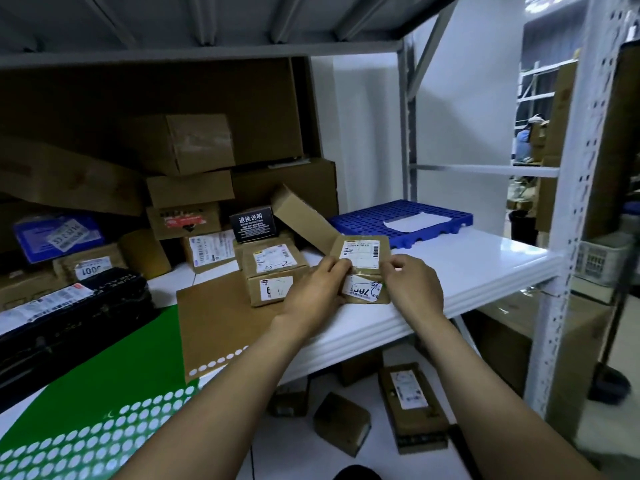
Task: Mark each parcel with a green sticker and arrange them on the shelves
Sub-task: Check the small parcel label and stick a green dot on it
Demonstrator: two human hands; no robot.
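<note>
Left hand (pixel 311 287) grips left edge of the parcel (pixel 363 249), right hand (pixel 412 284) pinches its right edge. Parcel: small, flat, brown cardboard, white shipping label on top, second scribbled label lower down, glossy tape across. It rests on the white shelf (pixel 485 261) near the front edge, just right of a small labelled box (pixel 275 271). Green sticker sheet (pixel 86 386) lies lower left. Blue pallet (pixel 367 220) behind.

- We face a white wall (pixel 464 109) at the back.
- Our white shelf (pixel 485 268) sits on a perforated grey upright (pixel 569 237).
- Below us lies a pale floor (pixel 602 434).
</note>
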